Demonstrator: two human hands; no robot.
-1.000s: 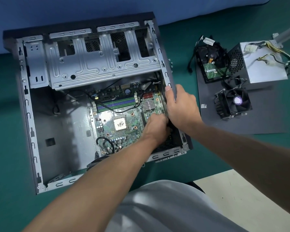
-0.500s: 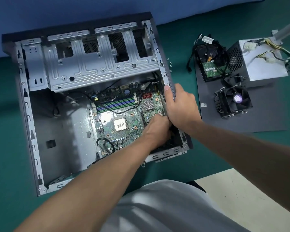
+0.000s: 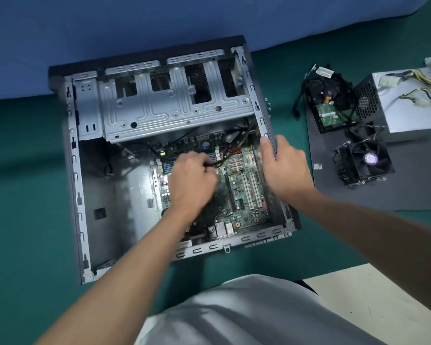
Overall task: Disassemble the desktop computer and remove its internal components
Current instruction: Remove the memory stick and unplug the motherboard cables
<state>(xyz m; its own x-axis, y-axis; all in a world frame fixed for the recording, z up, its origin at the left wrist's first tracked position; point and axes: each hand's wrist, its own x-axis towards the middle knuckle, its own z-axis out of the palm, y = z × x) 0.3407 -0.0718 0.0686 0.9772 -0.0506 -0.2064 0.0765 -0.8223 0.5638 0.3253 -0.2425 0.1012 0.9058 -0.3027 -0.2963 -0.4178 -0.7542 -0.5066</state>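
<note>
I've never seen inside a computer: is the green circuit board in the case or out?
In. The circuit board lies flat inside the case, under the left hand, which grips a black cable.

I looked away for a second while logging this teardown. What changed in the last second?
The left hand moved from the expansion-slot corner of the motherboard leftward toward the memory slots and now pinches a black cable. The right hand kept gripping the right wall of the case. The fan cooler, hard drive and power supply stayed on the mat.
</note>
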